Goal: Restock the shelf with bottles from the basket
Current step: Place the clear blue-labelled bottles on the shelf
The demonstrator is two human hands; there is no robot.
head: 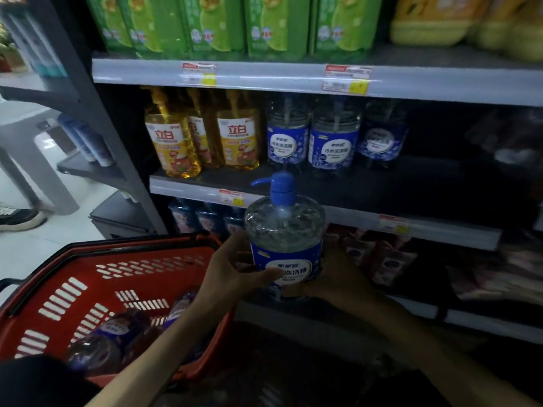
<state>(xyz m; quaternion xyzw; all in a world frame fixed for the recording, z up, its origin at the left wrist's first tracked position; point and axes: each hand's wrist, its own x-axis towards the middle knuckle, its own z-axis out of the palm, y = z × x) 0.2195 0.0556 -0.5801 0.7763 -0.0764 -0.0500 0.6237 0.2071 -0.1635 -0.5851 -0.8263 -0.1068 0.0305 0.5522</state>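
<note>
Clear bottle [284,239] w/ blue pump & blue label, red slotted basket [88,289], yellow bottles [173,142], green packs [211,24].

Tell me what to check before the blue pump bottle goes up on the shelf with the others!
1. Bottle held firmly: ok. The left hand and right hand both grip the held bottle.
2. Bottle upright: ok, pump on top.
3. Right spot found: ok. The matching blue-label bottles stand on the middle shelf.
4. Room on the shelf: ok, there is a dark open stretch to the right of them.
5. Path clear: ok, nothing is between the bottle and the shelf edge.
6. More to stock: ok, bottles remain in the red basket.
</note>
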